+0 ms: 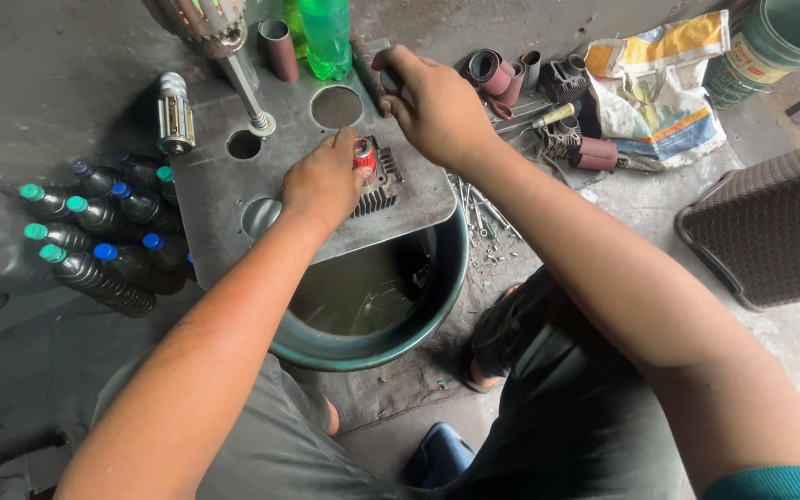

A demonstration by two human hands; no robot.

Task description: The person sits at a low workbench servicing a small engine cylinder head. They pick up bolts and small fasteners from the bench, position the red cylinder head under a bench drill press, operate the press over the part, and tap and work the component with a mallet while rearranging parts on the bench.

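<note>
finned part (380, 190): mostly under left hand (324, 185) | green bucket (780, 42): cut by edge

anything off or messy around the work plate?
Yes. The metal plate sits askew over the green tub, leaving half the tub open. Loose screws lie scattered on the floor beside it. The left hand rests on a finned engine part.
</note>
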